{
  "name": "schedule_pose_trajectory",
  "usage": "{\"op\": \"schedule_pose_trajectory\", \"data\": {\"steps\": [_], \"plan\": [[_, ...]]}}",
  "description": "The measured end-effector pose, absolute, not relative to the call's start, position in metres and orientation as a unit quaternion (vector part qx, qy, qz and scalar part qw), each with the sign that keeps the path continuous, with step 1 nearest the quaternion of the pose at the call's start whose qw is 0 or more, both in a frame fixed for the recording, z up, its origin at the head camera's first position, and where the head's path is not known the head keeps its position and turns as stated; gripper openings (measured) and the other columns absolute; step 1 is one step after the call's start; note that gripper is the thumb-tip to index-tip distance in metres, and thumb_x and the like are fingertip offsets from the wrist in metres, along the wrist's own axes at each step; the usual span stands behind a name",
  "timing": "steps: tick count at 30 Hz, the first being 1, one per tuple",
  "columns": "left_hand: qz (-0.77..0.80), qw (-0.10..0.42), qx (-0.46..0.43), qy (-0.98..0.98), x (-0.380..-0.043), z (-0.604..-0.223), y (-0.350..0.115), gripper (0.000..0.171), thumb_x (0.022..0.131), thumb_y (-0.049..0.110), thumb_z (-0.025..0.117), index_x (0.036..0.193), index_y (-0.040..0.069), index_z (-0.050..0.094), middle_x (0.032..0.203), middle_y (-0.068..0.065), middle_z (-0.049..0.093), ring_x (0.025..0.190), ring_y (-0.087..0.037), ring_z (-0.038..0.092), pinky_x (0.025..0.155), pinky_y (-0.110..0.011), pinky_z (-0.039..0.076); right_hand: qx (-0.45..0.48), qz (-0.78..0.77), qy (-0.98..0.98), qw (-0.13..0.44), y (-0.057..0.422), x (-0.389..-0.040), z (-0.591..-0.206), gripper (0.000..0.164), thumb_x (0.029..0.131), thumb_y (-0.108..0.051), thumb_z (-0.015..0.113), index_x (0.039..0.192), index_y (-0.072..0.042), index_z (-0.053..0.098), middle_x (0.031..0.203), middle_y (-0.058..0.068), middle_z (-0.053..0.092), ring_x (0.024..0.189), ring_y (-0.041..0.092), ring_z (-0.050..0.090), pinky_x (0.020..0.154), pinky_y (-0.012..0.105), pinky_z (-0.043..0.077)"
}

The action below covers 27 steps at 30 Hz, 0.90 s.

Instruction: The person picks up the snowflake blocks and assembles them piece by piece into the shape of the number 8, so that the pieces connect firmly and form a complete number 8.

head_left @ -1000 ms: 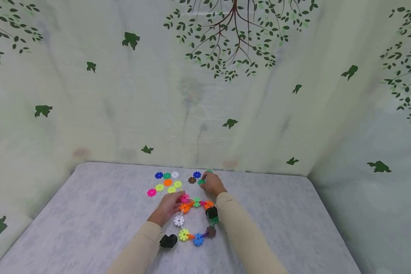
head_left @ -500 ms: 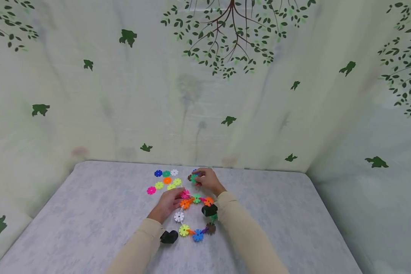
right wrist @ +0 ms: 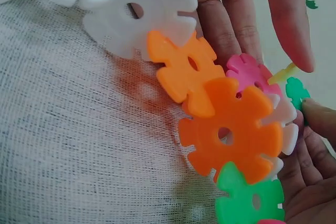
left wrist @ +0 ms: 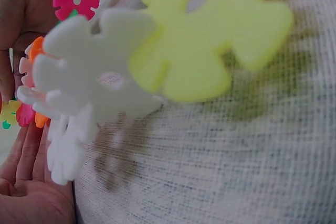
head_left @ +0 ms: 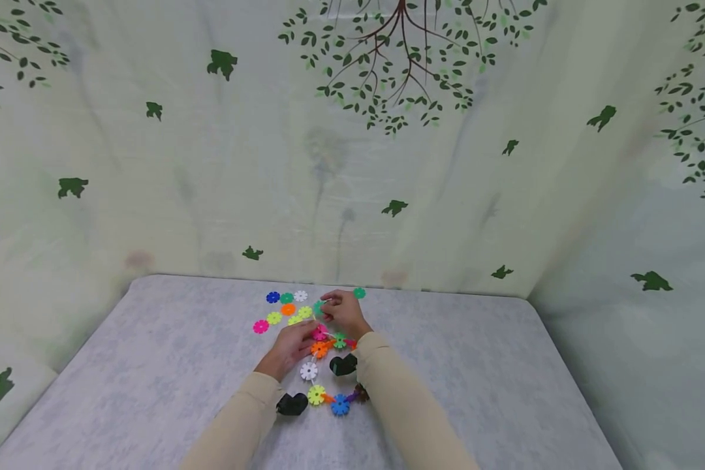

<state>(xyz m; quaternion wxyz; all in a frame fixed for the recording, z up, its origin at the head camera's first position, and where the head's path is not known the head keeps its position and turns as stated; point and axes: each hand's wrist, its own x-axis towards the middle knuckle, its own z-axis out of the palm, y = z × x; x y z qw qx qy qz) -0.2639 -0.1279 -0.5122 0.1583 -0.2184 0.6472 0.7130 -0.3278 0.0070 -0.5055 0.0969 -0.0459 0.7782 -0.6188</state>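
Observation:
Flower-shaped plastic discs are linked in a chain, with a white disc (head_left: 309,371), a yellow disc (head_left: 316,395) and a blue disc (head_left: 340,405) along its near side. My left hand (head_left: 292,346) holds the chain at a pink disc (head_left: 320,333), its fingers around that far-left part. Just beyond it, my right hand (head_left: 345,314) pinches a loose green disc (head_left: 319,308). The right wrist view shows this green disc (right wrist: 297,93) near the pink one (right wrist: 247,74) and a yellow edge (right wrist: 282,74). My right sleeve hides the chain's right side.
Loose discs lie flat behind the left hand, among them a pink one (head_left: 261,326), an orange one (head_left: 288,309) and a dark blue one (head_left: 273,297). Another green disc (head_left: 360,293) is near the table's (head_left: 476,365) back edge. A leaf-patterned curtain (head_left: 329,196) hangs behind.
My right hand has picked up a green disc at the back right and carried it left toward the pink disc. My left hand has stayed at the chain.

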Motion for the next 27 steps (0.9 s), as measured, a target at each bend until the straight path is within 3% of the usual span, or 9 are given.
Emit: {"op": "schedule_pose_trajectory", "data": {"steps": [6,14,27], "plan": [[0.720,0.158,-0.212,0.641,-0.2650,-0.5129,-0.1272,0.055,0.095,0.034,0.062,0.141,0.007,0.048,0.126,-0.013,0.056,0.103,-0.025,0.055,0.092,-0.033,0.049,-0.041,-0.603,0.789,0.108,0.0043,-0.3296,-0.5040,0.015,0.092,-0.006,0.064,0.104,-0.005,0.071,0.080,0.005,0.066,0.065,0.017,0.058,0.066,0.024,0.054],[0.733,0.156,-0.198,0.632,-0.2640,-0.5135,-0.1267,0.053,0.094,0.032,0.063,0.139,0.006,0.051,0.126,-0.012,0.058,0.098,-0.022,0.057,0.090,-0.033,0.050,-0.060,-0.613,0.779,0.116,0.0029,-0.3307,-0.5038,0.013,0.091,-0.005,0.065,0.102,-0.001,0.071,0.076,0.007,0.066,0.063,0.016,0.061,0.065,0.027,0.057],[0.742,0.150,-0.174,0.630,-0.2635,-0.5158,-0.1277,0.050,0.098,0.027,0.058,0.141,0.004,0.048,0.136,-0.017,0.053,0.113,-0.027,0.056,0.102,-0.041,0.044,-0.064,-0.586,0.794,0.148,0.0054,-0.3304,-0.4986,0.014,0.092,-0.009,0.065,0.103,-0.003,0.072,0.086,0.005,0.068,0.068,0.017,0.061,0.068,0.026,0.056]]}}
